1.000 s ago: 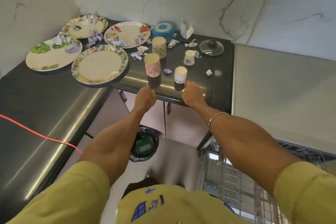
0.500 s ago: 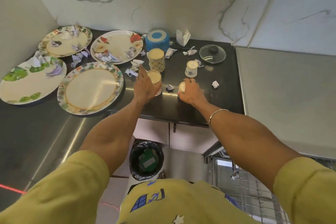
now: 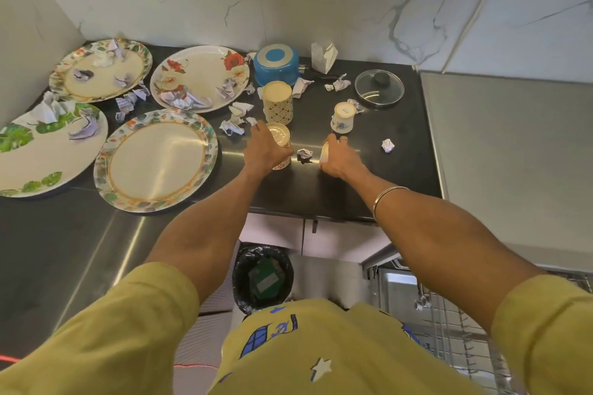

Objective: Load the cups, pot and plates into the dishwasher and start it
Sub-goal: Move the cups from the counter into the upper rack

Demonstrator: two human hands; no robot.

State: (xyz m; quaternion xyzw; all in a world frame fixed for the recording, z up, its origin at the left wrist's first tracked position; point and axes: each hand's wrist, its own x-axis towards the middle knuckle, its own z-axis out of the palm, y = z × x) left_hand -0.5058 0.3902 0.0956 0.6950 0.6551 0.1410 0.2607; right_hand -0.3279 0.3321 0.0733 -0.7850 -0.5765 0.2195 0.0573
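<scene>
Black table, centre frame: my left hand (image 3: 264,151) wraps the red-patterned cup (image 3: 279,142), my right hand (image 3: 338,159) curls round the small white cup (image 3: 324,151). Cup-loading step; next, lift both toward the dishwasher rack (image 3: 462,330), lower right.

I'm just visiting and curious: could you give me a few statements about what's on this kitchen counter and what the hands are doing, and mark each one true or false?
1. The left hand grips a cup with a red pattern. True.
2. The blue pot stands right way up with its lid on. False: it lies upside down, and the glass lid sits apart on the counter.
3. Four plates are on the counter. True.
4. All plates carry crumpled paper. False: the nearest plate is bare.
5. The right hand is empty. False: it holds a small white cup.
</scene>
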